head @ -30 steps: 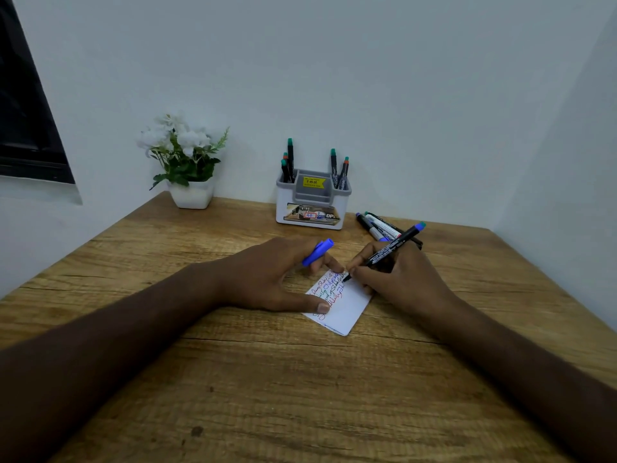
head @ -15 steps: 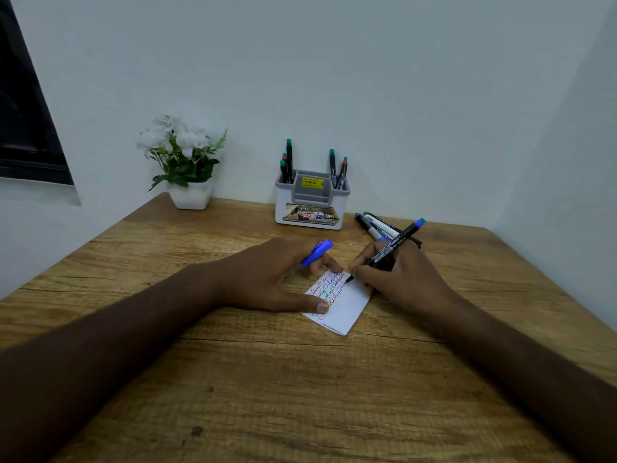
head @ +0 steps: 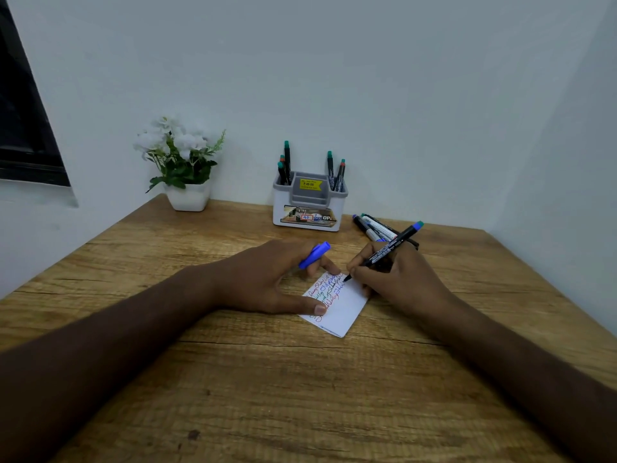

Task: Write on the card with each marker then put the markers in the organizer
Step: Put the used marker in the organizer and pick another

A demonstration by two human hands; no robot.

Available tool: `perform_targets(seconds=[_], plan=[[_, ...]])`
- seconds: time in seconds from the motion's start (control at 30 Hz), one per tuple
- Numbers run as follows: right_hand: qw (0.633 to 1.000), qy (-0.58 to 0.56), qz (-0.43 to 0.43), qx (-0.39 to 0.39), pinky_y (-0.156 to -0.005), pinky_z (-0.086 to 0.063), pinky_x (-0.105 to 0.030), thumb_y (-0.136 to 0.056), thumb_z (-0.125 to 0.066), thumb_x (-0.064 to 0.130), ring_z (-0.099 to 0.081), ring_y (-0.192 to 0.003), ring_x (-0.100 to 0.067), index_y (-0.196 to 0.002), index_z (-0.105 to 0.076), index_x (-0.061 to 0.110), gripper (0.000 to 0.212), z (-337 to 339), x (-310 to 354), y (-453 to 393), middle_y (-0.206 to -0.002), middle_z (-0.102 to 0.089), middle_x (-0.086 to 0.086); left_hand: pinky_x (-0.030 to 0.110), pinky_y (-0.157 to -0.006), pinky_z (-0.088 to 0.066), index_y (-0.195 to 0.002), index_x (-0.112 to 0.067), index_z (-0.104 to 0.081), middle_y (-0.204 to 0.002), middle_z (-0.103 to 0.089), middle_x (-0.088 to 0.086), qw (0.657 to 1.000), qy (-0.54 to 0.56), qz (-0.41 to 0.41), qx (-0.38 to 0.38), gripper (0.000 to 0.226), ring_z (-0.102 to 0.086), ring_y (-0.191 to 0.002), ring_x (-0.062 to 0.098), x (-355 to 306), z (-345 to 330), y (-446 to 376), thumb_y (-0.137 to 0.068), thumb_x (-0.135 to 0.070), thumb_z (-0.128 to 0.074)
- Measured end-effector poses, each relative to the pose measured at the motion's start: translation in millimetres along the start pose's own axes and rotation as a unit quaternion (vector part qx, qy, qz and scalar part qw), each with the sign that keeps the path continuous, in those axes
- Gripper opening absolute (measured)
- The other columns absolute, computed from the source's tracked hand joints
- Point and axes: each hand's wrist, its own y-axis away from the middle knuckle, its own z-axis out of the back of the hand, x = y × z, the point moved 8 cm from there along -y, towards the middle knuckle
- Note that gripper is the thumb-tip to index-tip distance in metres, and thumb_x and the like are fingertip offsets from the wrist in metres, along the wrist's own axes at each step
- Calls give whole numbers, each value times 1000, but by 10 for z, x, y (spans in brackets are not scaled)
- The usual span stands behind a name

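A white card with several lines of coloured writing lies on the wooden table. My right hand grips a black marker with a blue end, its tip touching the card's far edge. My left hand rests on the card's left side, thumb pressing the paper, and holds the blue cap between its fingers. The grey-and-white organizer stands at the back against the wall with several markers upright in it.
Loose markers lie on the table right of the organizer, just behind my right hand. A white pot of white flowers stands at the back left. Walls close the table at the back and right; a dark window is at the left.
The marker tip has shifted slightly along the card's far edge as the writing goes on. My left hand and the cap have stayed in place.
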Motion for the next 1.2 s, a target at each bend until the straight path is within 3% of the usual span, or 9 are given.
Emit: perform_targets(seconds=[0.17, 0.23, 0.43, 0.63, 0.77, 0.83, 0.93, 1.03, 1.2], plan=[[1000, -10, -8, 3, -80, -61, -53, -91, -71, 13, -71, -72, -24, -83, -77, 15, 10, 2, -17, -5, -79, -77, -8, 47, -89, -53, -105, -38, -50, -118, -62, -17, 1000, 1, -5, 1, 50, -60, -109, 13, -9, -3, -7, -85, -82, -65], [1000, -17, -9, 6, -80, -60, -54, -92, -70, 12, -68, -68, -18, -84, -77, 11, 10, -1, -15, 1, -78, -76, -12, 47, -89, -53, -103, -40, -48, -119, -63, -15, 1000, 1, -9, 1, 48, -61, -110, 15, -21, 1, -5, -85, -81, -66], [999, -35, -22, 2, -73, -61, -35, -93, -70, 10, -71, -65, -6, -85, -77, 13, 11, 8, -19, 7, -75, -79, -4, 44, -90, -52, -122, -32, -58, -109, -56, -22, 1000, 4, 1, 5, 59, -58, -105, 10, -9, -9, -5, -86, -78, -68], [999, -37, -38, -7, -78, -63, -41, -94, -69, 9, -71, -62, -4, -90, -76, 6, 9, 9, -19, 5, -77, -79, -9, 47, -90, -53, -106, -40, -50, -116, -61, -15, 1000, -8, -1, 1, 48, -60, -107, 15, -22, 9, 7, -86, -80, -66], [998, -23, -24, -53, -74, -64, -36, -94, -70, 13, -74, -65, -8, -88, -76, 15, 8, 71, -28, 14, -74, -79, -1, 45, -88, -53, -115, -37, -55, -109, -57, -20, 1000, -1, 2, 3, 51, -59, -104, 11, -26, 12, 10, -87, -78, -67], [993, -73, -9, -95, -75, -65, -36, -94, -74, 12, -76, -69, -13, -91, -76, 17, 6, 159, -29, 28, -74, -78, -2, 38, -89, -52, -124, -39, -56, -108, -54, -27, 1000, -2, 7, 10, 52, -57, -105, 6, -34, 17, 9, -88, -76, -68], [972, -209, -4, -108, -79, -65, -32, -91, -78, 1, -78, -79, -20, -93, -74, 11, 11, 232, -18, 62, -83, -80, -8, 34, -86, -51, -114, -45, -53, -108, -54, -30, 1000, -17, 17, 10, 40, -55, -103, 1, -43, 33, 22, -90, -73, -68], [934, -351, -6, -62, -81, -66, -36, -98, -61, -8, -78, -85, -27, -92, -73, 2, 17, 166, 51, 87, -93, -80, -15, 38, -90, -52, -125, -44, -54, -107, -52, -30, 999, -28, 19, 10, 49, -56, -106, 2, -36, 33, 23, -91, -78, -61], [930, -362, 39, -49, -74, -65, -34, -101, -52, -10, -77, -78, -27, -92, -74, 0, 26, 134, 173, 120, -87, -78, -15, 39, -94, -52, -141, -39, -52, -108, -49, -31, 999, -40, 15, 13, 64, -56, -109, 4, -37, 23, 23, -91, -78, -59]])
